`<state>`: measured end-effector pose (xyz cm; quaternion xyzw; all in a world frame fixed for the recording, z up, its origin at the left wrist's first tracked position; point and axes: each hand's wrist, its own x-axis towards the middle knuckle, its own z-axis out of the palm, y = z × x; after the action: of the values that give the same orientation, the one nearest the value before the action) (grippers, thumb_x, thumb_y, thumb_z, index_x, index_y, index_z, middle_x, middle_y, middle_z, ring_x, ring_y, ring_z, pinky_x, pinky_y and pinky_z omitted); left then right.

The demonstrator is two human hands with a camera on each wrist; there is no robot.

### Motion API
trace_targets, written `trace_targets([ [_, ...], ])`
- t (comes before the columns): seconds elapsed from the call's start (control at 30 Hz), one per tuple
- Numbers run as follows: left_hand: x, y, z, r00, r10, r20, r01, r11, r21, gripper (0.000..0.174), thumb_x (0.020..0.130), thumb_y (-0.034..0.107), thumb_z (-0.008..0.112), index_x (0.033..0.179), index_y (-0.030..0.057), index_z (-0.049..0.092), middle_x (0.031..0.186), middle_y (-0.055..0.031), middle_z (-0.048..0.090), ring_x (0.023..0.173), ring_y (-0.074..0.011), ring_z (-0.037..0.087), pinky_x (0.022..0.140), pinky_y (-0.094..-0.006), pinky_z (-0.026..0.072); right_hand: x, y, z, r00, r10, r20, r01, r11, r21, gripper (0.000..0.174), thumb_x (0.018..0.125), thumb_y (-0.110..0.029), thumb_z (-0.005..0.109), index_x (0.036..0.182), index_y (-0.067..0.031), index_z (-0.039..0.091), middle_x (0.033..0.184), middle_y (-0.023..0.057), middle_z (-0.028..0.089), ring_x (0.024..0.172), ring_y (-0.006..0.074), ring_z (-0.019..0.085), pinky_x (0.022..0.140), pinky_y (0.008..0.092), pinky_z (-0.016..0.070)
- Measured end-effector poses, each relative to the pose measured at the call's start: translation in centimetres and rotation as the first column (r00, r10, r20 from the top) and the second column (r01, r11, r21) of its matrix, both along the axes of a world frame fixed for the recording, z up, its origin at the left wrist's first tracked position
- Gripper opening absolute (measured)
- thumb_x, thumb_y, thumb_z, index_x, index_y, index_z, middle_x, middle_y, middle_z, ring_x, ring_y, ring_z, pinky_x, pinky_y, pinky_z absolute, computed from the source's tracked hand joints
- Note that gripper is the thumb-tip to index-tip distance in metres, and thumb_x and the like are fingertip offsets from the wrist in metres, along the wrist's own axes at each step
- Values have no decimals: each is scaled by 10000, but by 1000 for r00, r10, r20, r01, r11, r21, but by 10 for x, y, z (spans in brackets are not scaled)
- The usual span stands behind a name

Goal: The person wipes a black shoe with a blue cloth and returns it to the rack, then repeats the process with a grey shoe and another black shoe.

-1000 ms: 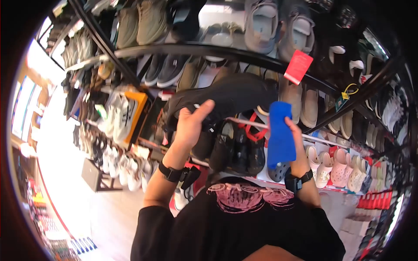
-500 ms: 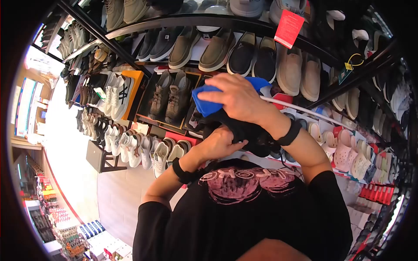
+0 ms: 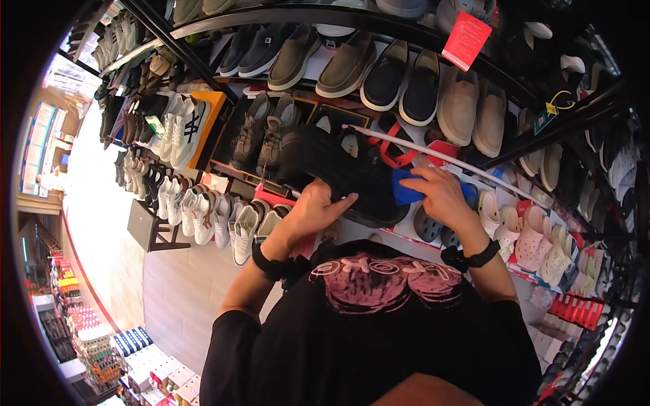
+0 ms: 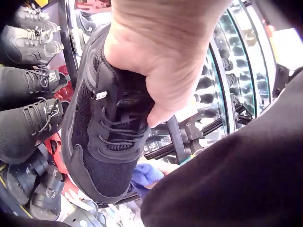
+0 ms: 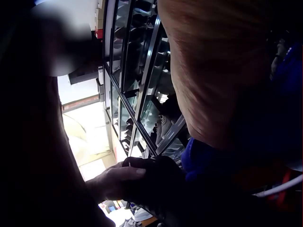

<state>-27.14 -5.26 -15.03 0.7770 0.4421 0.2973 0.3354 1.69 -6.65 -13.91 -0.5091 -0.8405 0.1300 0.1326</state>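
My left hand grips a black lace-up sneaker at its collar. In the left wrist view the thumb lies in the opening beside the tongue, and the mesh toe points down the picture. My right hand holds a folded blue cloth between thumb and fingers, at the toe end of the sneaker. Part of the cloth shows behind the toe in the left wrist view. The right wrist view is dark, with the back of the right hand near the camera and the cloth below it.
Slip-on shoes line the shelf ahead, under a black metal rail. A pale pink rod slants behind the hands. Clogs stand at right, white sneakers at left beside a dark stool. A red tag hangs above.
The right hand crossed left with the cloth over the sneaker's heel end, then came back right to the toe end. The sneaker is lower than a second ago, still in the left hand.
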Motion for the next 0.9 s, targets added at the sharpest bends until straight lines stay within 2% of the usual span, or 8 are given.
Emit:
trace_targets([
  [0.13, 1, 0, 0, 996, -7, 92, 18, 993, -121, 414, 802, 223, 733, 590, -73, 537, 579, -214, 549, 540, -375, 552, 502, -408, 429, 21, -2, -2, 989, -103, 107, 124, 968, -218, 518, 652, 85, 517, 1083, -152, 683, 1163, 118, 613, 1095, 317, 564, 911, 404, 464],
  [0.27, 6, 5, -16, 998, -52, 47, 58, 989, -133, 437, 804, 219, 732, 562, -74, 516, 533, -210, 507, 494, -379, 518, 475, -399, 410, -13, 17, 42, 976, -127, -174, 158, 971, 177, 544, 655, 81, 531, 1136, -140, 657, 1172, 121, 605, 1066, 343, 567, 905, 407, 459],
  [0.37, 21, 5, -19, 985, -171, 22, 172, 973, -154, 303, 805, 182, 730, 710, -66, 587, 615, -186, 578, 545, -336, 568, 523, -380, 444, -61, 27, 55, 974, 123, -191, -53, 941, 335, 494, 677, 27, 573, 1115, -181, 669, 1178, 95, 596, 1085, 312, 558, 899, 416, 445],
  [0.43, 32, 1, -15, 927, -152, 342, 104, 983, 154, 238, 813, 141, 717, 939, -33, 616, 762, -144, 644, 646, -275, 625, 596, -369, 477, -87, 24, 48, 942, 280, -185, -187, 895, 406, 425, 711, -52, 610, 1100, -207, 679, 1186, 95, 582, 1108, 285, 542, 900, 430, 424],
  [0.53, 23, 4, -20, 878, -123, 462, 166, 985, -53, 345, 818, 122, 708, 1117, 11, 574, 904, -112, 655, 746, -234, 635, 668, -364, 493, -96, 14, 39, 950, 215, -229, -128, 931, 341, 475, 663, 2, 604, 1086, -199, 687, 1188, 84, 597, 1104, 284, 550, 911, 432, 428],
  [0.63, 9, 5, -12, 944, 23, 330, 50, 976, -211, 194, 827, 163, 709, 850, -15, 636, 664, -72, 610, 562, -145, 529, 524, -331, 430, -75, 8, 29, 972, 112, -207, -46, 953, 300, 483, 658, 25, 587, 1078, -188, 694, 1186, 87, 596, 1095, 284, 547, 910, 428, 428],
  [0.7, -5, 12, -51, 920, 182, 347, -46, 930, -366, 399, 858, 204, 687, 554, -23, 566, 454, 14, 438, 461, -61, 376, 421, -307, 322, -54, 4, 16, 986, 57, -157, -9, 957, 292, 500, 649, 41, 574, 1080, -184, 693, 1183, 83, 598, 1087, 287, 549, 907, 425, 429],
  [0.9, -8, 1, -8, 829, 348, 438, -146, 891, -430, 329, 895, 203, 654, 666, -29, 615, 571, 48, 517, 540, -30, 437, 479, -247, 367, -5, -16, -33, 972, -222, -82, 230, 967, 108, 525, 637, 68, 544, 1082, -169, 690, 1163, 79, 603, 1064, 304, 555, 910, 402, 435],
])
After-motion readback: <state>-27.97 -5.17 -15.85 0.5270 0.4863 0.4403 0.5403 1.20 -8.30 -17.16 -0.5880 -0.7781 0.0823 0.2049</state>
